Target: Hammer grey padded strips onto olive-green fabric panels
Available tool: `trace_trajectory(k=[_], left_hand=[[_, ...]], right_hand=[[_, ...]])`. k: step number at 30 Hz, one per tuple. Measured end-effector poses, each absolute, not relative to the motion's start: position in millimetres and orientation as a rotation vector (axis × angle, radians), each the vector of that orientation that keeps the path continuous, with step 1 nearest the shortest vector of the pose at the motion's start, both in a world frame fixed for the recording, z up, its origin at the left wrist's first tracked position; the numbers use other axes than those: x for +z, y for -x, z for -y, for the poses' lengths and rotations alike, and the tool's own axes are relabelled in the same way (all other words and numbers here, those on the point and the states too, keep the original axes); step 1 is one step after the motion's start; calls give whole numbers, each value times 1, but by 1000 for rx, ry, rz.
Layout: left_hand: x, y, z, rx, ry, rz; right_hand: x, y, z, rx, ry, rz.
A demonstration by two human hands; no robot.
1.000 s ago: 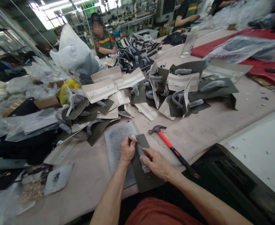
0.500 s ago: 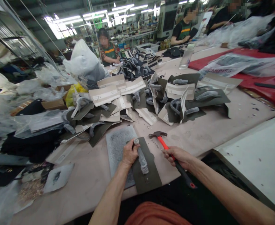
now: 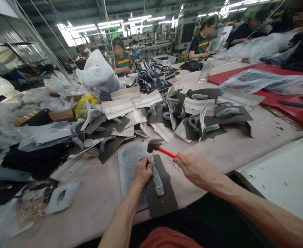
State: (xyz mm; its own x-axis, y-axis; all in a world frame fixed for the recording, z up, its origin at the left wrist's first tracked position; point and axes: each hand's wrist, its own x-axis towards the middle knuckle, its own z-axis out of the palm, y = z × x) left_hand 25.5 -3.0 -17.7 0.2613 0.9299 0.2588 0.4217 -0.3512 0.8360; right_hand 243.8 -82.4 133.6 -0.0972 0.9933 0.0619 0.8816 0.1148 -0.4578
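Observation:
My left hand is closed around a short metal punch-like tool, held upright at the top end of a dark olive panel. A handle wrapped in clear plastic runs along that panel. Part of the panel rests on a speckled grey slab. In my right hand is a claw hammer with a red and black handle. Its dark head, slightly blurred, hovers just above the tool's top, apart from it. The tool's lower end is hidden by my fingers.
Beyond the slab lies a heap of olive and cream panels with wrapped handles. Plastic bags crowd the left side. A clear bottle stands farther back, near red sheets. Several people work across the table.
My right hand has raised the hammer and swung its head left, from beside the panel to over the tool. My left hand keeps its hold in about the same place.

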Motion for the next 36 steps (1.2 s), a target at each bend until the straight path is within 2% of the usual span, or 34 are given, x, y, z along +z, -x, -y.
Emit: trace_trajectory(k=[3, 5, 10, 16, 18, 20, 22, 24, 28, 33, 36], left_hand=[[-17, -25, 3, 1027, -1881, -1215], [-16, -25, 3, 1018, -1889, -1221], [-15, -26, 3, 996, -1921, -1208], [-15, -25, 3, 1009, -1904, -1219], [-16, -25, 3, 995, -1888, -1218], [-17, -25, 3, 991, -1866, -1213], [-19, -25, 3, 1017, -1836, -1209], [-20, -25, 4, 1037, -1814, -1206], [-20, -28, 4, 1052, -1674, -1225], [4, -32, -18, 1483, -868, -1332], [27, -25, -28, 1627, -730, -1238]], right_hand=[[153, -240, 82, 268, 1605, 1624], [149, -235, 84, 235, 1512, 1492], [103, -239, 89, 507, 1880, 2130], [58, -266, 90, 878, 2038, 1896], [38, -270, 91, 838, 2174, 1818], [23, -267, 92, 655, 2279, 1799], [18, -256, 92, 448, 2180, 1842], [21, -235, 91, 342, 1881, 1960], [24, -184, 92, 468, 1300, 2335], [1, -162, 97, 489, 1309, 2370], [-5, -167, 102, 470, 1243, 2292]])
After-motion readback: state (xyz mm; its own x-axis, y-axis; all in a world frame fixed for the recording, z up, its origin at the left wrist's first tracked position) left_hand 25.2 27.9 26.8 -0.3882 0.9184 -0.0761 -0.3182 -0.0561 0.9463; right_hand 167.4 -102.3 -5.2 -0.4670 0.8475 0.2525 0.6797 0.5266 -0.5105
